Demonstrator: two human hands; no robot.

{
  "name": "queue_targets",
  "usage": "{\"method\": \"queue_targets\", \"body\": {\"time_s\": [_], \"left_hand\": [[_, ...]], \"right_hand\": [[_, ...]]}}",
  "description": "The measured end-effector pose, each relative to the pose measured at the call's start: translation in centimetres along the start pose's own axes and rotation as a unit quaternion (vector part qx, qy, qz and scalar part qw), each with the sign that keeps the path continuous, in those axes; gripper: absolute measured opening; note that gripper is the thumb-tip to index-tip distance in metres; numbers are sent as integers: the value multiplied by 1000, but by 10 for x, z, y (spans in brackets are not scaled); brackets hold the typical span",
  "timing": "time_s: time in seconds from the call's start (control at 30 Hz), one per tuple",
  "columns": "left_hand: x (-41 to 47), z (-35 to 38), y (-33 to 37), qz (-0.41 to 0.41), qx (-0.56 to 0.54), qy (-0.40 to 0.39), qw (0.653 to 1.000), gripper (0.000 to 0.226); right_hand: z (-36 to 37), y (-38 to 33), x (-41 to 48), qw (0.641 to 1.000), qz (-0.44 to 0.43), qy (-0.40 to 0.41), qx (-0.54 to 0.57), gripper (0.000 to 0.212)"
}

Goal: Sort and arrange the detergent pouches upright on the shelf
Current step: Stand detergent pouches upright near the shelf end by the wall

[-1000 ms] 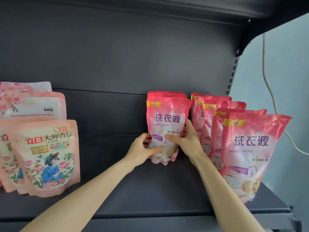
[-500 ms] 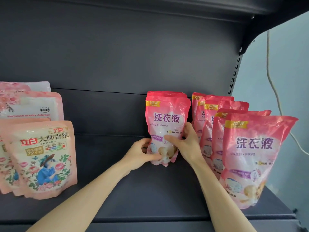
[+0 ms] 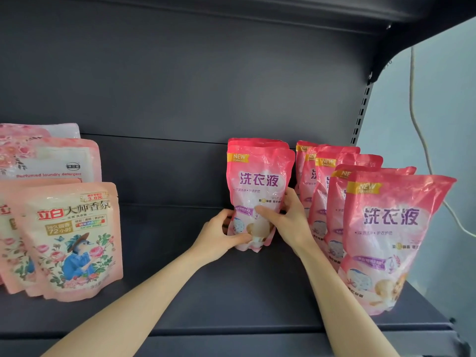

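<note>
Little has shifted: left hand (image 3: 219,235) and right hand (image 3: 288,222) still grip the upright pouch (image 3: 258,181) between them on shelf (image 3: 180,292).

Behind the held pouch (image 3: 258,181), two more pouches (image 3: 257,143) show only their tops. Left of it, peach pouches (image 3: 10,243) run past the frame's edge. Right of it, a row's rear pouches (image 3: 332,161) are mostly covered.

At the right of the frame stands a pale blue wall (image 3: 448,99). A thin white cable (image 3: 411,94) hangs down it, curving toward the right edge.
</note>
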State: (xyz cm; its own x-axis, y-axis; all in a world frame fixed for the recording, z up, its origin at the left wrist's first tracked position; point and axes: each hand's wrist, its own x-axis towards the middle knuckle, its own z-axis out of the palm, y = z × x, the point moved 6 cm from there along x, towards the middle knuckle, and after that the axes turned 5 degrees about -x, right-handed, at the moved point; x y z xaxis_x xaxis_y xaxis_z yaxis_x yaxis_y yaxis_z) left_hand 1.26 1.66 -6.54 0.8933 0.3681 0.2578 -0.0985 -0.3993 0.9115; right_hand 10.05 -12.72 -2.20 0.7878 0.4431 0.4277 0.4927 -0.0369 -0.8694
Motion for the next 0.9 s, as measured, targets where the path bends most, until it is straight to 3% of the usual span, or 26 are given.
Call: {"method": "queue_targets", "body": {"time_s": [0.33, 0.53, 0.7, 0.9], "left_hand": [[-11, -3, 20, -14, 170, -49, 984, 46], [-28, -18, 35, -27, 280, -49, 958, 46], [-55, -38, 65, -4, 371, -31, 928, 49], [-99, -79, 118, 62, 419, 8, 906, 42]], "right_hand": [[-6, -16, -13, 989, 32, -7, -148, 56], [-13, -36, -32, 952, 47, -40, -299, 63], [-7, -65, -47, 916, -11, -69, -395, 56], [26, -132, -60, 903, -108, -111, -401, 47]]}}
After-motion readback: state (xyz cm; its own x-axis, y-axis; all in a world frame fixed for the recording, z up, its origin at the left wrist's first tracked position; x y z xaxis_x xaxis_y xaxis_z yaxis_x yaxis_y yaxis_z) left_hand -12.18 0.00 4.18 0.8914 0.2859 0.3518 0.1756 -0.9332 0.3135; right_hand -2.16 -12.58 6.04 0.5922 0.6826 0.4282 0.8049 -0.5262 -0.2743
